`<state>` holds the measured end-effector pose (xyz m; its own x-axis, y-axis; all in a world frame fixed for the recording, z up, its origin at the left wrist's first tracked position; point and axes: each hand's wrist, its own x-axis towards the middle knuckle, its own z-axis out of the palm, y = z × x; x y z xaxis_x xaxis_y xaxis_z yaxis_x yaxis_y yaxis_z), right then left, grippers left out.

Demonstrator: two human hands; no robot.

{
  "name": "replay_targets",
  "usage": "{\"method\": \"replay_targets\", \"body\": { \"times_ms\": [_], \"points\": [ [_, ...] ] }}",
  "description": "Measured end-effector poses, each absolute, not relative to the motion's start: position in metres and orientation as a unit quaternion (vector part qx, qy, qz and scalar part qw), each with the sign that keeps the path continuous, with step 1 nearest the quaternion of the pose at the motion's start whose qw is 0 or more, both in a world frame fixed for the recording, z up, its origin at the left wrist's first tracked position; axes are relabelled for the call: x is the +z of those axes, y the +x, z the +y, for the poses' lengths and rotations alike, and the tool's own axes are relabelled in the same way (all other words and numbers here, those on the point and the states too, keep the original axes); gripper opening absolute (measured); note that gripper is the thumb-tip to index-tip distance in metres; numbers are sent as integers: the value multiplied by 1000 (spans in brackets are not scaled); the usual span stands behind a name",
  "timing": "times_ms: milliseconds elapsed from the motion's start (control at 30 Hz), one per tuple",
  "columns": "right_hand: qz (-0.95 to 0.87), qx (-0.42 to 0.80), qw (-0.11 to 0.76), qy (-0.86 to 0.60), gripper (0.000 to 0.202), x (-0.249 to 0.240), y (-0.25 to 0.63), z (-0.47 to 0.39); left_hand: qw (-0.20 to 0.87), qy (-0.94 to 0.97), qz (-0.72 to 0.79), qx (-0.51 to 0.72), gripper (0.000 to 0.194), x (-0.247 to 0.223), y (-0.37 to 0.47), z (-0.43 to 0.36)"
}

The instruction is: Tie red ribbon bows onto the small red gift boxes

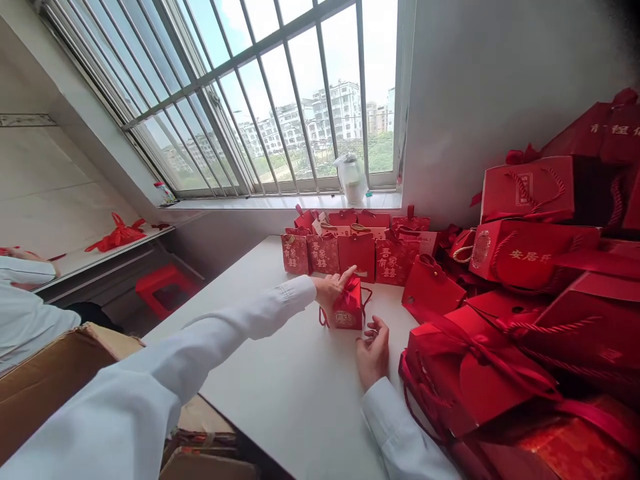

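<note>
On the white table [280, 360] stands a small red gift box [349, 317] with a ribbon on top and rope handles at its sides. My left hand [331, 291] lies against the box's upper left, its fingers stretched out across the top by the ribbon. Whether it presses on the ribbon I cannot tell. Close to the box's lower right corner, my right hand [374, 350] rests on the table, fingers loosely curled and apart, nothing in them. Red gift bags [356, 257] with gold characters stand in rows just behind the box.
Large red gift boxes [480, 373] pile up along the right side against the wall. A clear plastic jug [352, 179] is on the windowsill. At left are an open cardboard box [65, 380], a red stool [167, 287] and another person's sleeve [25, 270].
</note>
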<state>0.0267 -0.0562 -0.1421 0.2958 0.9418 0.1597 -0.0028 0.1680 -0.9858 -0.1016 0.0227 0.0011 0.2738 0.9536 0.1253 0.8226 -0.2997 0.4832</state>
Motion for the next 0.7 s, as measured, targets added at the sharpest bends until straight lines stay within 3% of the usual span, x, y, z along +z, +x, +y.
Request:
{"method": "replay_targets", "body": {
  "times_ms": [133,400,567,700],
  "points": [
    [-438,396,624,-512,49,-145,28,-53,201,798,551,138,108,4,-114,10],
    [-438,415,621,-501,45,-143,34,-54,208,808,526,165,127,17,-115,0],
    [-455,457,584,-492,46,-144,47,-57,179,792,557,175,121,85,-134,-43],
    [-457,496,555,-487,51,-145,58,-56,123,767,595,207,117,148,-171,-121]
  ]
}}
